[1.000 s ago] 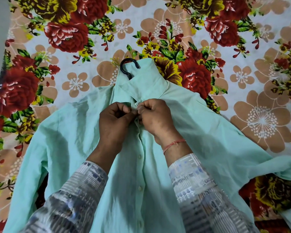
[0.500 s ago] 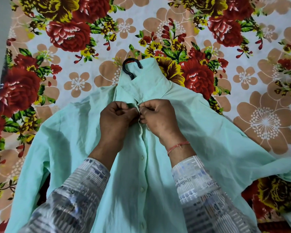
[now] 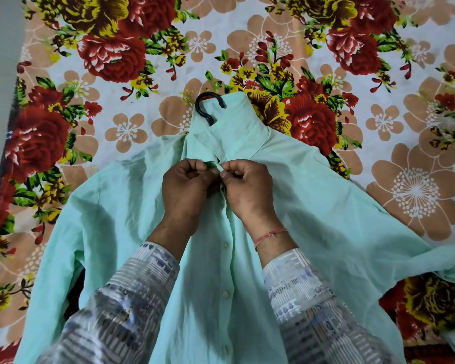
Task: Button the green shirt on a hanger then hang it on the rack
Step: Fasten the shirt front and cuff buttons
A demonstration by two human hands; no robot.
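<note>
Pale mint-green cloth shirt (image 3: 326, 219): thin woven fabric, matt, soft creases all over. Small pale round buttons (image 3: 226, 245) down its front: smooth, faint gloss, look plastic to me. Black curved hanger hook (image 3: 208, 94): smooth, slight shine. I read it as plastic, can't confirm. Floral printed bedsheet (image 3: 126, 132) in red, yellow, tan: flat matt cloth, fine weave. Grey-and-white patterned sleeves (image 3: 132, 298): printed cloth, matt, blurred low in my view. Thin red thread band (image 3: 269, 235) on right wrist: twisted fibre, matt.
</note>
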